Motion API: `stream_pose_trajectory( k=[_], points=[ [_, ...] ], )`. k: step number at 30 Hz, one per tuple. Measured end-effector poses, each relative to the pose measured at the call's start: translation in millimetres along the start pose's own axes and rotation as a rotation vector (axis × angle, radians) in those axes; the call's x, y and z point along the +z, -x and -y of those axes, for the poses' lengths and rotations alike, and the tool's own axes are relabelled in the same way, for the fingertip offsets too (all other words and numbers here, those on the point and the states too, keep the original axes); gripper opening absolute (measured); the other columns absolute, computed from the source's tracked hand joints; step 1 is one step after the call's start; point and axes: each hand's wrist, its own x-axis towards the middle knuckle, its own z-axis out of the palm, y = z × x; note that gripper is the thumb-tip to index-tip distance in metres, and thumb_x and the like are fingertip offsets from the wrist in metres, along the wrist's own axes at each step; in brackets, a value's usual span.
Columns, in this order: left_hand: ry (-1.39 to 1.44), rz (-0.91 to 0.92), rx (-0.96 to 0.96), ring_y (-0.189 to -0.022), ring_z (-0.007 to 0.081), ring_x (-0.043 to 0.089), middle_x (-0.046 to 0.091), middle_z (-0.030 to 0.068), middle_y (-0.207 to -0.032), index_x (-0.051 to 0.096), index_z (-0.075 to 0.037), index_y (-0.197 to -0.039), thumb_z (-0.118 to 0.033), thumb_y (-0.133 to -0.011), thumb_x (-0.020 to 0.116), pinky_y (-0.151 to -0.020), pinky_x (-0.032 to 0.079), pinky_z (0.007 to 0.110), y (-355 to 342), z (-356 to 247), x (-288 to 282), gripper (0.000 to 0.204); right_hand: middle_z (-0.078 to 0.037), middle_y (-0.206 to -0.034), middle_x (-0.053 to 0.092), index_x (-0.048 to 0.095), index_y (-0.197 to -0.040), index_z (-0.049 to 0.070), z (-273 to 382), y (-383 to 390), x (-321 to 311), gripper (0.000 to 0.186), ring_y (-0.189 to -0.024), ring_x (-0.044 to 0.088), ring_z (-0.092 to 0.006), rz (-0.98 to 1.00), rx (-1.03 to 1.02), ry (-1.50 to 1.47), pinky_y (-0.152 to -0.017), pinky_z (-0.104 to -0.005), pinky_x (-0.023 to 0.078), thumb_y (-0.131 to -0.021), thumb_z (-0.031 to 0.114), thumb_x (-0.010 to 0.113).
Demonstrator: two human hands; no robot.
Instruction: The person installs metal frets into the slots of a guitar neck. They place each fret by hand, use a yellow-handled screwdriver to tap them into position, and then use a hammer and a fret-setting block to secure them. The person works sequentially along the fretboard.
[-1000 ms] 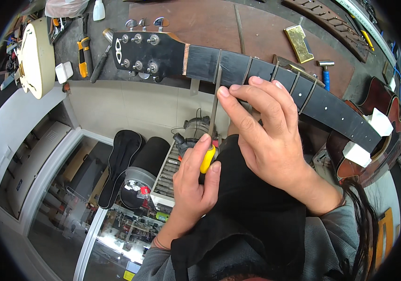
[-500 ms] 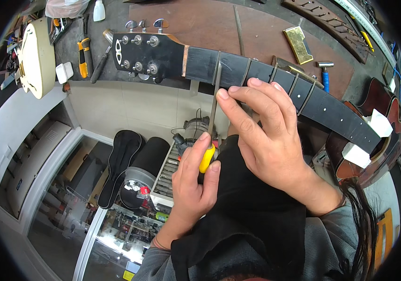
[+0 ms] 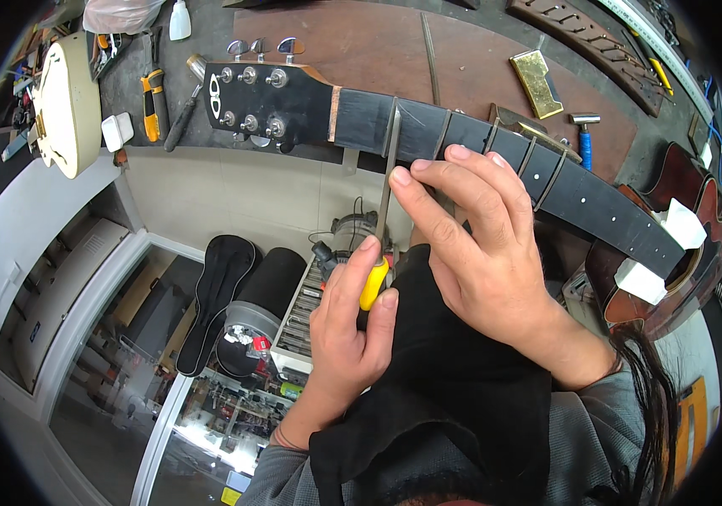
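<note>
A guitar neck with a black fingerboard (image 3: 584, 200) lies across the workbench, its black headstock (image 3: 239, 101) with metal tuners to the left. My left hand (image 3: 351, 325) is closed around the yellow handle of a slim metal file (image 3: 384, 207). The file's blade reaches away from me onto the fingerboard, lying along the fret nearest the headstock. Over the neck's near edge, my right hand (image 3: 487, 244) has its fingers spread and bent. Its leftmost fingertip is at the blade's side; its thumb is hidden.
Behind the neck lie a brass-coloured block (image 3: 536, 82) and a blue-handled hammer (image 3: 586, 143). Orange-and-black pliers (image 3: 154, 105) rest left of the headstock, beyond them a cream guitar body (image 3: 70, 105). White paper pieces (image 3: 641, 280) lie by the guitar's brown body (image 3: 690, 291).
Both hands stay almost in place. The file and the guitar neck have shifted only very slightly, and the file still lies along the same fret.
</note>
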Motion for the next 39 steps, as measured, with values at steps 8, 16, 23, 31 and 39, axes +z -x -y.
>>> stream_pose_trajectory(
  k=[8, 16, 23, 31, 39],
  points=[
    [0.144, -0.002, -0.153, -0.102, 0.0284, 0.072, 0.067, 0.0236, -0.142, 0.048, 0.004, -0.163, 0.003, -0.105, 0.067, -0.090, 0.059, 0.038, -5, 2, -6, 0.061, -0.009, -0.149, 0.064, 0.070, -0.151, 0.009, 0, -2, -2, 0.069, -0.144, 0.057, -0.0353, -0.009, -0.030, 0.027, -0.122, -0.0569, 0.047, -0.083, 0.000, 0.074],
    [0.448, -0.237, -0.155, -0.067, 0.0104, 0.058, 0.062, 0.0135, -0.108, 0.031, 0.001, -0.171, 0.001, -0.112, 0.054, -0.062, 0.052, 0.024, 1, -19, -27, 0.064, -0.012, -0.160, 0.058, 0.058, -0.158, 0.003, 13, -13, -16, 0.072, -0.153, 0.051, -0.0360, 0.116, -0.102, 0.137, -0.130, -0.0552, 0.040, -0.089, 0.007, 0.078],
    [0.518, -0.274, -0.239, -0.074, 0.0072, 0.058, 0.063, 0.0190, -0.140, 0.032, 0.001, -0.171, 0.003, -0.112, 0.057, -0.065, 0.052, 0.023, 43, -70, -59, 0.064, -0.021, -0.174, 0.046, 0.049, -0.163, -0.006, 16, -50, -47, 0.078, -0.164, 0.039, -0.0370, 0.116, -0.074, 0.379, -0.139, -0.0545, 0.024, -0.100, 0.030, 0.077],
    [0.651, -0.453, -0.279, -0.069, 0.0076, 0.059, 0.065, 0.0134, -0.127, 0.038, 0.000, -0.168, -0.009, -0.116, 0.060, -0.059, 0.050, 0.024, 88, -92, -75, 0.057, -0.022, -0.171, 0.050, 0.057, -0.158, -0.005, 20, -27, -34, 0.070, -0.167, 0.037, -0.0373, 0.339, -0.390, 0.425, -0.140, -0.0561, 0.022, -0.100, 0.030, 0.076],
    [0.957, -0.550, -0.276, -0.057, 0.0167, 0.063, 0.066, 0.0095, -0.098, 0.048, -0.002, -0.159, -0.020, -0.114, 0.052, -0.050, 0.052, 0.030, 76, -86, -86, 0.049, -0.020, -0.111, 0.082, 0.076, -0.130, 0.004, 46, -19, -76, 0.030, -0.114, 0.078, -0.0372, 0.505, -0.346, 0.041, -0.106, -0.0491, 0.059, -0.104, 0.016, 0.068]
  ],
)
